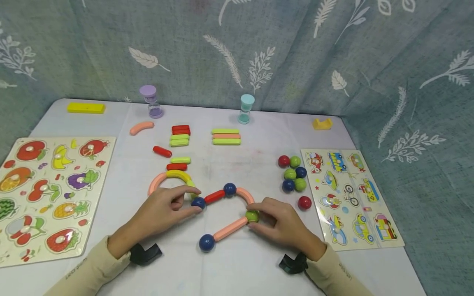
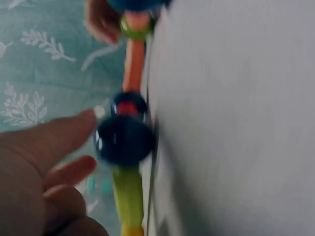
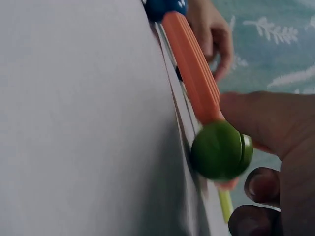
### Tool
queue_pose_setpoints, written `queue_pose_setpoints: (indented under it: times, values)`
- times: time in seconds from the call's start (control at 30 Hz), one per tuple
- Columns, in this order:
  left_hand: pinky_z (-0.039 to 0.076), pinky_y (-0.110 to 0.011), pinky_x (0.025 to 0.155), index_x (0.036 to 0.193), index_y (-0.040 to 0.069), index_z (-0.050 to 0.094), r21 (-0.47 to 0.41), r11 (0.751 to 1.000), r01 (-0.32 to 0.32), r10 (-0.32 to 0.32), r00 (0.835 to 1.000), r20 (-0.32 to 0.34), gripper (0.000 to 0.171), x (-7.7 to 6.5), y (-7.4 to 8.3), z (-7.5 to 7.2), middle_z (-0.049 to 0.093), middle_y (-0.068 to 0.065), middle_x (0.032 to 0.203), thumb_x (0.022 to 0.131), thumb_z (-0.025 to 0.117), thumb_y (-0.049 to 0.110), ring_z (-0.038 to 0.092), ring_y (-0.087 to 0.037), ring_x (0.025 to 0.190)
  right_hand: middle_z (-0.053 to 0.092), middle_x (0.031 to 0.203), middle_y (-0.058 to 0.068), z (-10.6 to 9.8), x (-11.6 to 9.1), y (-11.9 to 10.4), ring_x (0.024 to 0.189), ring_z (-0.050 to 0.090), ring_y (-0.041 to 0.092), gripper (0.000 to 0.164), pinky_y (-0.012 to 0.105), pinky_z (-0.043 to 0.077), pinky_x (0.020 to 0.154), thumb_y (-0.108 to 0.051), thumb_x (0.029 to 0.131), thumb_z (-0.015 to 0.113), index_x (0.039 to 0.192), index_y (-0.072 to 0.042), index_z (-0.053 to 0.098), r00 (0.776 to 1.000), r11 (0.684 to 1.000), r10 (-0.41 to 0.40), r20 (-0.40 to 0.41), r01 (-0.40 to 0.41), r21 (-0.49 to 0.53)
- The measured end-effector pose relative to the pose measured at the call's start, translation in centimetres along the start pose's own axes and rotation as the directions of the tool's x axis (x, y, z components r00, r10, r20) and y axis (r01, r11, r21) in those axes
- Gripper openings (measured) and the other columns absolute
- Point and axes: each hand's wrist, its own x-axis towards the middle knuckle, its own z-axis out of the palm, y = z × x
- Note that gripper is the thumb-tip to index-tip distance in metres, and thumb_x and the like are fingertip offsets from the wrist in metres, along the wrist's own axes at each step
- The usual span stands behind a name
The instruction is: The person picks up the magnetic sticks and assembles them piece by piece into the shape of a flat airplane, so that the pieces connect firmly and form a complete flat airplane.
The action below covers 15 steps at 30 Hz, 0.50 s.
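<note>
A bent row of balls and sticks is laid on the near middle of the white counter [image 1: 259, 263]. At its left part, the left hand [image 1: 159, 207] is held with its grip spread. Its finger and thumb are placed around the left blue ball [image 1: 198, 203], but whether the ball is touched cannot be told. The green ball [image 1: 252, 216] is pinched by finger and thumb in the grip of the right hand [image 1: 285, 222]. These two balls are linked by a red stick [image 1: 214, 197], the middle blue ball [image 1: 229, 189] and a bendy pink stick [image 1: 246, 195]. The green ball is linked to the near blue ball [image 1: 207, 243] by a straight pink stick [image 1: 230, 229]. On the left, a bendy yellow stick [image 1: 178, 175] is seen in an arch.

Farther off, a purple sand timer [image 1: 151, 100] and a teal sand timer [image 1: 246, 109] are stood up. On the right, a bunch of balls [image 1: 290, 174] is set beside a board with cars [image 1: 346, 244]. A fruit board [image 1: 105, 158] is placed on the left.
</note>
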Motion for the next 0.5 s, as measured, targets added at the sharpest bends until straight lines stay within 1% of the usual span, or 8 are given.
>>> queue_pose_setpoints:
  times: [0.07, 0.13, 0.2, 0.33, 0.4, 0.5]
  values:
    - [0.027, -0.024, 0.046, 0.106, 0.032, 0.065, 0.034, 0.999, -0.015, 0.016, 0.999, -0.030, 0.036, 0.3, -0.4, -0.8, 0.034, 0.012, 0.055, 0.075, 0.076, 0.045, 0.032, -0.006, 0.047, 0.050, 0.078, -0.010, 0.2, 0.1, -0.4, 0.061, 0.042, 0.006, 0.037, 0.011, 0.029, 0.055, -0.028, 0.078, 0.077, 0.113, -0.021, 0.066, 0.999, 0.999, -0.044, -0.011, 0.044, -0.018]
    - [0.028, -0.024, 0.046, 0.105, 0.031, 0.066, 0.070, 0.997, -0.010, 0.014, 0.998, -0.060, 0.032, 0.7, -0.9, -1.9, 0.035, 0.010, 0.055, 0.076, 0.077, 0.040, 0.034, -0.007, 0.048, 0.049, 0.077, -0.010, 0.3, 0.2, -0.7, 0.060, 0.039, 0.003, 0.034, 0.010, 0.027, 0.055, -0.026, 0.077, 0.078, 0.110, -0.022, 0.068, 0.997, 0.997, -0.070, -0.022, 0.069, -0.034]
    - [0.028, -0.025, 0.046, 0.104, 0.030, 0.066, 0.105, 0.994, 0.023, -0.014, 0.996, -0.086, 0.030, 1.3, -1.7, -3.1, 0.035, 0.009, 0.054, 0.077, 0.077, 0.037, 0.035, -0.009, 0.049, 0.047, 0.076, -0.011, 0.4, 0.3, -1.1, 0.060, 0.036, 0.000, 0.032, 0.009, 0.025, 0.054, -0.025, 0.076, 0.079, 0.106, -0.024, 0.070, 0.995, 0.995, -0.089, -0.042, 0.087, -0.057]
    - [0.027, -0.029, 0.045, 0.104, 0.027, 0.066, 0.151, 0.981, 0.125, -0.112, 0.989, -0.093, 0.028, 2.4, -3.6, -5.5, 0.037, 0.004, 0.054, 0.080, 0.074, 0.038, 0.037, -0.014, 0.048, 0.047, 0.077, -0.012, 0.6, 0.5, -1.7, 0.063, 0.034, -0.004, 0.031, 0.008, 0.025, 0.054, -0.025, 0.073, 0.081, 0.103, -0.024, 0.072, 0.989, 0.986, -0.132, -0.068, 0.124, -0.113]
    - [0.026, -0.030, 0.045, 0.104, 0.026, 0.067, 0.165, 0.972, 0.167, -0.154, 0.984, -0.092, 0.029, 3.0, -4.6, -6.3, 0.038, 0.001, 0.054, 0.080, 0.072, 0.040, 0.036, -0.017, 0.048, 0.047, 0.078, -0.012, 0.7, 0.6, -2.0, 0.064, 0.035, -0.004, 0.031, 0.008, 0.025, 0.054, -0.025, 0.073, 0.082, 0.103, -0.024, 0.072, 0.987, 0.981, -0.146, -0.064, 0.136, -0.137]
    - [0.024, -0.031, 0.044, 0.106, 0.025, 0.067, 0.181, 0.964, 0.197, -0.185, 0.979, -0.085, 0.031, 3.6, -5.7, -6.8, 0.037, -0.001, 0.055, 0.081, 0.071, 0.042, 0.034, -0.019, 0.048, 0.046, 0.078, -0.013, 0.8, 0.6, -2.3, 0.064, 0.035, -0.004, 0.029, 0.008, 0.025, 0.054, -0.025, 0.074, 0.081, 0.102, -0.024, 0.073, 0.989, 0.978, -0.138, -0.055, 0.128, -0.165]
